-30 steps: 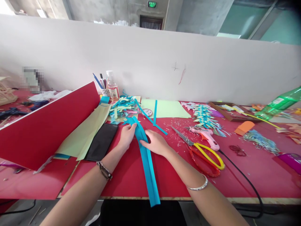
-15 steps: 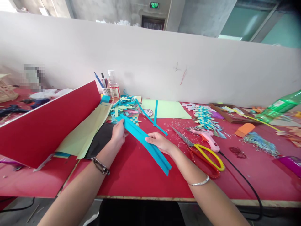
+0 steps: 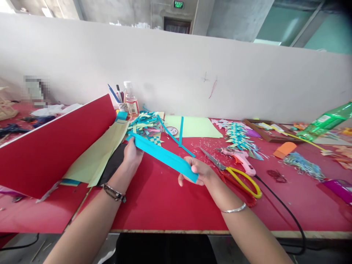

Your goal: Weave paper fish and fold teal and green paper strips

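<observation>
A folded blue paper strip (image 3: 162,155) is stretched slantwise between my two hands, above the red table. My left hand (image 3: 133,152) pinches its far left end, with part of the fingers behind the paper. At the near right end, my right hand (image 3: 196,170) grips the strip, thumb on top and fingers beneath. Beyond the strip lies a pile of blue and green paper pieces (image 3: 144,123). Narrow blue strips (image 3: 181,130) rest partly on a pale green sheet (image 3: 196,127).
Yellow-and-red-handled scissors (image 3: 231,172) and a pink glue gun (image 3: 240,159) with a black cable lie at right. A red board (image 3: 60,146) leans at left beside green sheets (image 3: 96,156). A bottle (image 3: 132,101) stands behind; a woven paper piece (image 3: 238,135) lies back right.
My right hand has slid from the strip's middle to its near right end. The strip lies less steeply and looks flatter. My left hand has shifted slightly left.
</observation>
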{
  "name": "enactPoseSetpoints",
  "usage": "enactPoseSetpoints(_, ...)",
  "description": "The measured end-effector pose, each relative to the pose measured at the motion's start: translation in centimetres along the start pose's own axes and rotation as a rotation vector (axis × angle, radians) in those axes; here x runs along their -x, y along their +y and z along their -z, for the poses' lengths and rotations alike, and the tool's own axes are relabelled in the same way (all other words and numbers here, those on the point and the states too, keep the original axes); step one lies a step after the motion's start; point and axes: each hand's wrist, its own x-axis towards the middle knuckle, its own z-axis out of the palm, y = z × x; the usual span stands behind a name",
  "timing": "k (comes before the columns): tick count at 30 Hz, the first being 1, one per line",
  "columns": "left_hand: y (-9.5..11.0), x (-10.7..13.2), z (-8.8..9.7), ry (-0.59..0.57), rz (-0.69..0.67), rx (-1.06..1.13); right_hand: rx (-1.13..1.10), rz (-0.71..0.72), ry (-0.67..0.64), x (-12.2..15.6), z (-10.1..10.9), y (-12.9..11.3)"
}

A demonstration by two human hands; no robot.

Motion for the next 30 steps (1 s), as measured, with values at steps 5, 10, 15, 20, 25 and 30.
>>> enactPoseSetpoints(5, 0.6, -0.1, 0.0, -0.040, -0.046, -0.026, -0.140, 0.266, -0.615, 0.1, 0.5, 0.0)
enactPoseSetpoints(10, 0.3, 0.8, -0.3, -0.146, -0.128, -0.211, -0.300, 0.476, 0.198, -0.2, 0.6, -1.0)
enactPoseSetpoints(15, -1.6, 2.7, -0.2, -0.402, -0.221, -0.538, 0.026, 0.509, 0.919, -1.3, 0.3, -1.5)
enactPoseSetpoints(20, -3.5, 4.6, -0.1, -0.609, -0.320, -0.759, 0.622, 0.350, 0.898, -2.2, -1.4, -0.9)
enactPoseSetpoints(25, -4.1, 5.0, -0.2, -0.704, -0.362, -0.809, 0.842, 0.239, 0.819, -2.6, -1.9, -0.5)
enactPoseSetpoints(30, -4.1, 5.0, -0.3, -0.745, -0.357, -0.804, 0.725, 0.217, 0.772, -2.8, -1.5, -0.1)
